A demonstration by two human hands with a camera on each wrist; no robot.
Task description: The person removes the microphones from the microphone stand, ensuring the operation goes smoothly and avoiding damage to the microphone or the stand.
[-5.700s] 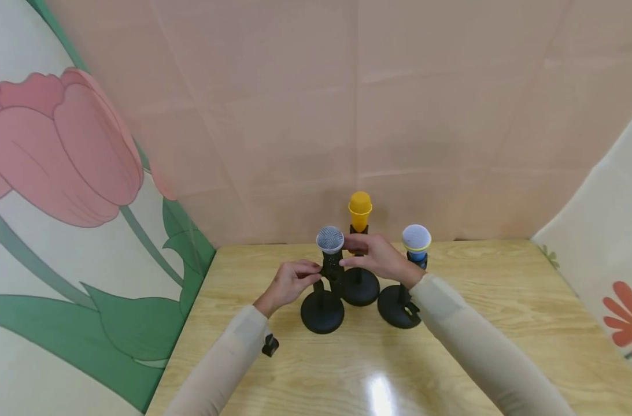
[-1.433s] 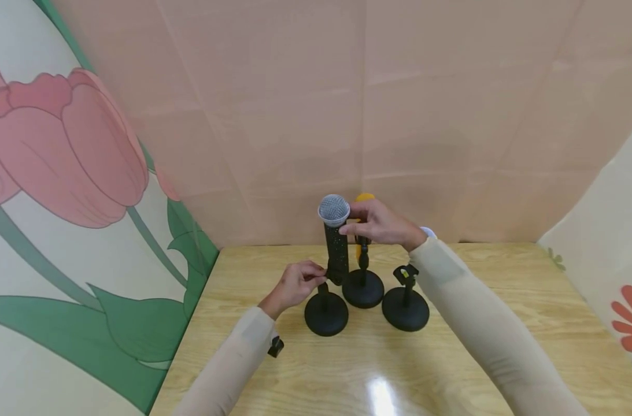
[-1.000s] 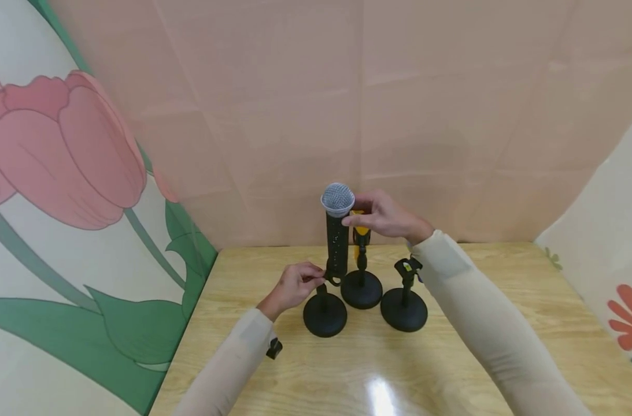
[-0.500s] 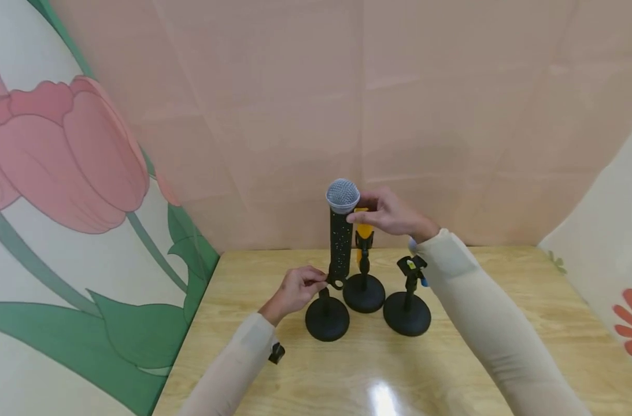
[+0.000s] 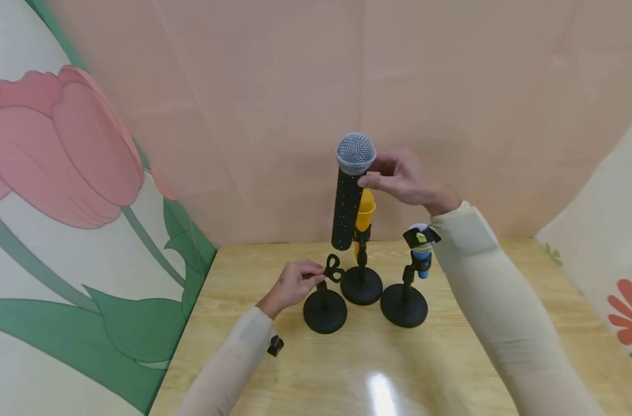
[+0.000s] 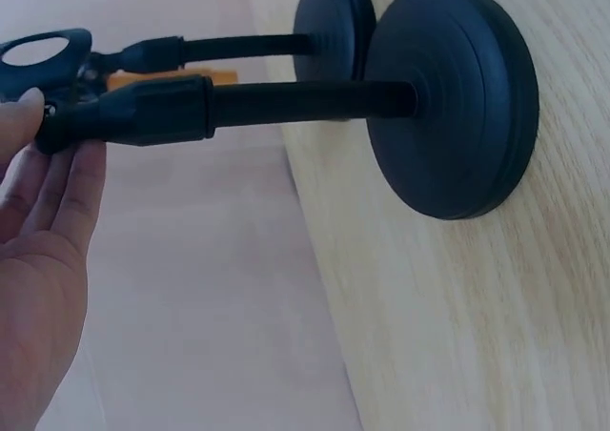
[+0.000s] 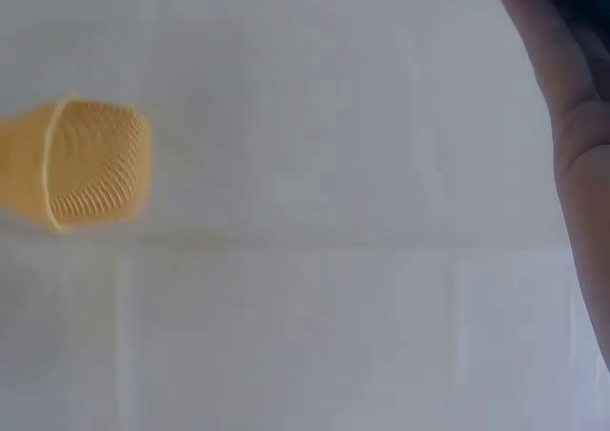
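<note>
My right hand [image 5: 406, 179] holds a black speckled microphone [image 5: 347, 202] with a silver mesh head, gripping it just below the head. It hangs tilted in the air, its lower end above an unoccupied clip [image 5: 333, 269]. That clip tops the leftmost black stand [image 5: 325, 312], and my left hand [image 5: 292, 286] pinches it at the joint. In the left wrist view the fingers of my left hand [image 6: 43, 288] close round the stand's upper end, its pole [image 6: 315, 102] running to the round base. The right wrist view shows only part of my right hand [image 7: 581, 154].
A yellow microphone [image 5: 365, 211] sits in a stand [image 5: 361, 286] behind, close to the raised microphone. To the right, a blue-and-white microphone [image 5: 422, 254] is in another stand [image 5: 404, 306]. A pink sheet [image 5: 274, 144] rises behind the wooden table [image 5: 482, 329].
The black microphone has come up out of the left stand's clip, rising and shifting right with my right hand. My left hand stays at the stand's top.
</note>
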